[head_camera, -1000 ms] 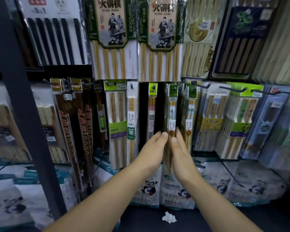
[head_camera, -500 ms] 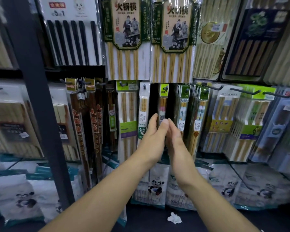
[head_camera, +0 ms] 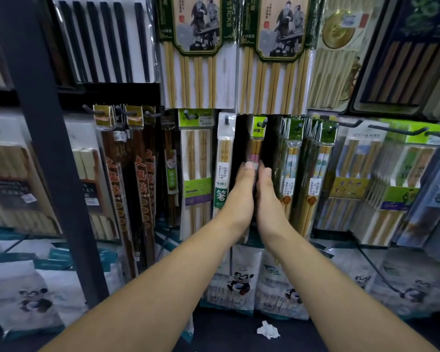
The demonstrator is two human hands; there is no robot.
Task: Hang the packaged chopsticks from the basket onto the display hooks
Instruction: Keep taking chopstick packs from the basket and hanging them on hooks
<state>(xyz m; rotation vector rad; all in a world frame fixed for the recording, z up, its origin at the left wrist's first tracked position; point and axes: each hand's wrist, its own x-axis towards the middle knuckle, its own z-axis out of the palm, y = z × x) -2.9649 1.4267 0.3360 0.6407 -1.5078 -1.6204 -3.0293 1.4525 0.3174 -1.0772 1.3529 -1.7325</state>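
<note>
Colours around the fingers (head_camera: 247,176)
Between them, a green-headed pack (head_camera: 256,148) of tan sticks banded pink; left, a white pack (head_camera: 222,174) labelled green; below, white bags (head_camera: 239,265) with black-and-white pandas.

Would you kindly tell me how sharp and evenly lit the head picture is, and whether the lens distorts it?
Head view: dim; sharpest at the centre, around the left hand and right hand; left-edge packs and right-edge packs are smeared; the wide lens slants the dark shelf post.
</note>
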